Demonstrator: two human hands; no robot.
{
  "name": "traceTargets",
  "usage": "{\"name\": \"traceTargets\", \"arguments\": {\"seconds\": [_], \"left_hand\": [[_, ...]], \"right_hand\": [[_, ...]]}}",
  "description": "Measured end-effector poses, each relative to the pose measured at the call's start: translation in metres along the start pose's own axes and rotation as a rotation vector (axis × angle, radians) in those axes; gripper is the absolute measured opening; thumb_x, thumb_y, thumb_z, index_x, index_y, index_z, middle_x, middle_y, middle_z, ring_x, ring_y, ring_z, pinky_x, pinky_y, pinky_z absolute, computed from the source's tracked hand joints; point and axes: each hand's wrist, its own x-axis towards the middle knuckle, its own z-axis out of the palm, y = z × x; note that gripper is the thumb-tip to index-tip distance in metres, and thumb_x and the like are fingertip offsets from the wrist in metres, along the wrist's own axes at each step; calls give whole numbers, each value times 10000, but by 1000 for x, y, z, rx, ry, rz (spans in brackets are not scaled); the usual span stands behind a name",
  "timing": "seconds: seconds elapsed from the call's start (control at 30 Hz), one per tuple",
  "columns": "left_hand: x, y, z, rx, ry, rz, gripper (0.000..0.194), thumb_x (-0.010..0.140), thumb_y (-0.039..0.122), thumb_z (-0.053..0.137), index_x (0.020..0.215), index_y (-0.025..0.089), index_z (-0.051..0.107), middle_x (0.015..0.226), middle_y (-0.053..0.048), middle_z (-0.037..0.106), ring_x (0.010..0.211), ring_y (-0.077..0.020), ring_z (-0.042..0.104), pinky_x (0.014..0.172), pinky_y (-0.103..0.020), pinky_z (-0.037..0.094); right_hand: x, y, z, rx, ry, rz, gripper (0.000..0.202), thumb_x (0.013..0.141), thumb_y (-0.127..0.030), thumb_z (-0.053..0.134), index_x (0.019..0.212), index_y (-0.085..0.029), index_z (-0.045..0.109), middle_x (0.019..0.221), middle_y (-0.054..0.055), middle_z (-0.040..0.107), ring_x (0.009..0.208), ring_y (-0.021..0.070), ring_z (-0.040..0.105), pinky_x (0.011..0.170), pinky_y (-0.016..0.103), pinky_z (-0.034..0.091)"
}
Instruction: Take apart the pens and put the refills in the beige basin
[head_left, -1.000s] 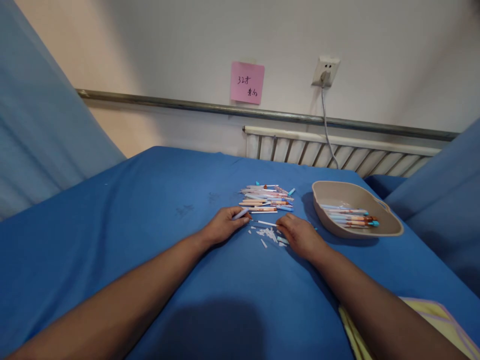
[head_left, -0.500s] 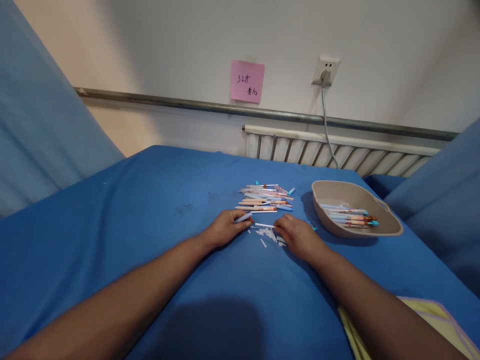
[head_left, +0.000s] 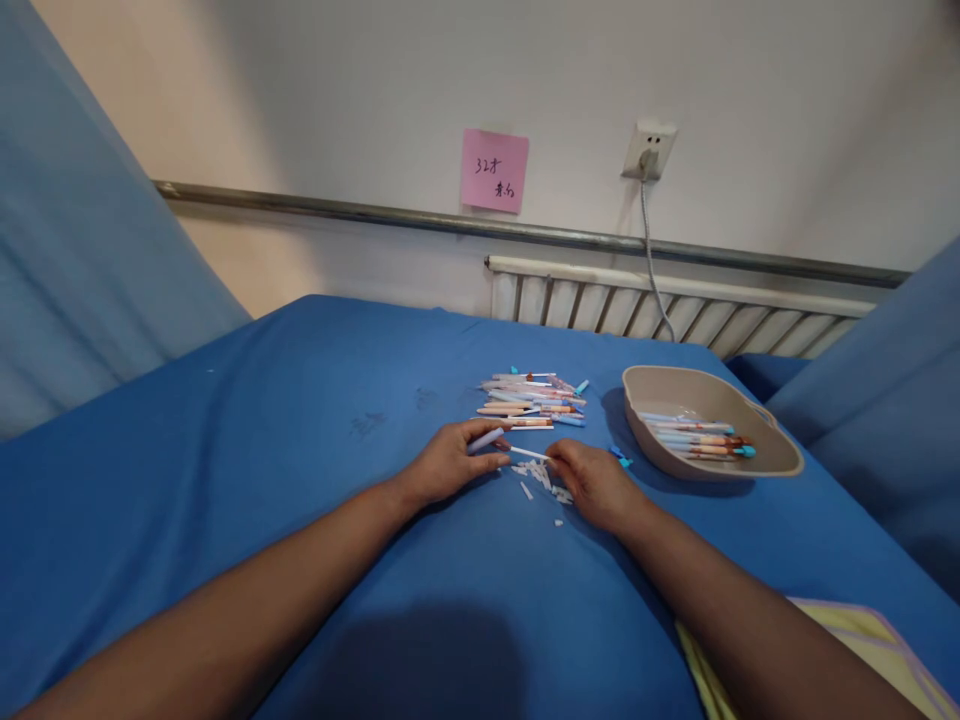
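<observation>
My left hand (head_left: 448,464) is closed on a pale lavender pen barrel (head_left: 486,440), which pokes out between thumb and fingers. A thin white stick, like a pen refill (head_left: 529,453), spans the gap between the hands. Its right end is pinched in the fingertips of my right hand (head_left: 600,484); its left end reaches my left fingertips, and whether they grip it is unclear. Small white plastic bits (head_left: 541,475) lie beneath, partly hidden by my right hand. Just beyond the hands is a pile of pens and pen parts (head_left: 529,393).
A beige basin (head_left: 780,448) holding several pens stands to the right. Small blue caps (head_left: 620,457) lie between it and my right hand. A yellow cloth (head_left: 847,640) is under my right forearm. Blue cloth (head_left: 285,400) covers the table; a radiator (head_left: 585,300) is behind.
The white refill has tilted slightly, its right end lower. A small white bit now lies nearer me, apart from the others. My left fingers have spread a little.
</observation>
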Motion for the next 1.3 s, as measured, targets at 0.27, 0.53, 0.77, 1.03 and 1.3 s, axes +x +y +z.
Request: {"name": "traceTargets", "arguments": {"seconds": [0.27,0.53,0.77,1.03,1.3], "left_hand": [[0,7,-18,195,-7,105,364,843,408,501,1100,186,634,984,-38,671,874,-191,602,787,-262,445],[-2,4,-16,404,-85,185,368,910,388,403,1186,215,573,1222,-42,598,1106,-199,541,960,-280,377],[-2,2,-18,583,-82,262,347,922,378,394,1149,201,587,1183,-52,614,1095,-193,541,956,-293,384],[-6,5,-17,748,-106,278,309,921,373,404,1119,227,590,1064,-42,642,999,-194,563,887,-298,402],[-10,11,-1,441,-296,226,325,942,374,351,1046,194,601,983,-30,641,904,-157,562,826,-250,403]], "right_hand": [[-1,11,0,18,102,24,168,924,-253,393,940,-194,550,813,31,641,747,160,587,669,258,398],[-2,13,-1,7,122,-8,178,925,-265,387,946,-199,551,812,31,637,749,162,588,661,260,402],[-2,16,0,-48,109,-54,179,930,-258,394,975,-199,556,864,46,640,799,172,596,714,274,424],[-2,10,-3,-135,61,-96,193,927,-242,415,1006,-202,586,892,68,641,860,187,596,765,290,443],[-4,-1,0,20,88,-196,189,916,-205,418,1020,-203,576,873,62,624,807,174,596,712,287,468]]}}
